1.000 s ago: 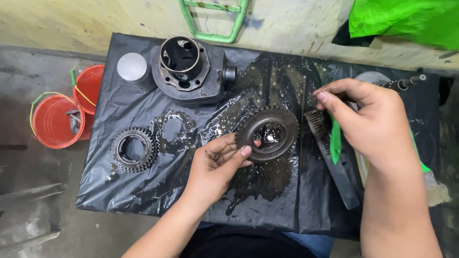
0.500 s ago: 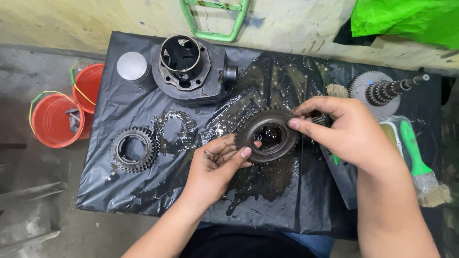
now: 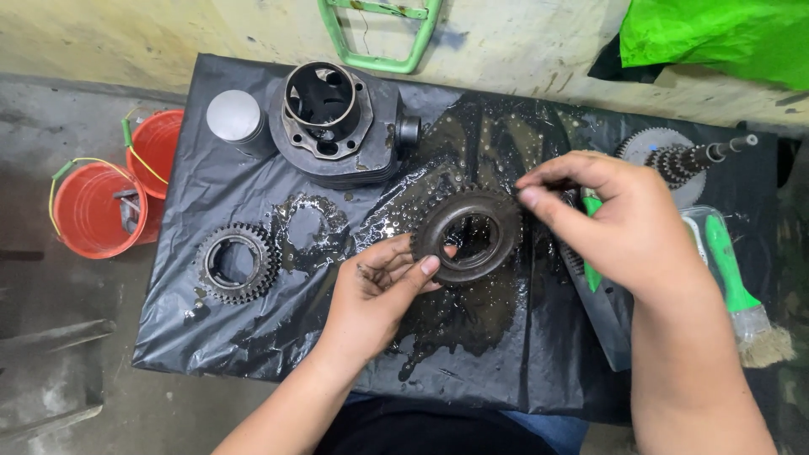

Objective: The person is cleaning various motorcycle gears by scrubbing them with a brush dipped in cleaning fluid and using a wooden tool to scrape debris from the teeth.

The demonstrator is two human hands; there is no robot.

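Both forearms bare, no sleeves; left hand (image 3: 379, 291) fingers (image 3: 425, 265) grease-smudged.

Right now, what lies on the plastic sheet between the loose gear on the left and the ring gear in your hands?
In the head view, only a wet, oily puddle on the black sheet lies between the loose gear and the ring gear; no other part.

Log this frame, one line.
left hand: holds ring gear | right hand: pinches gear rim | surface: wet black sheet
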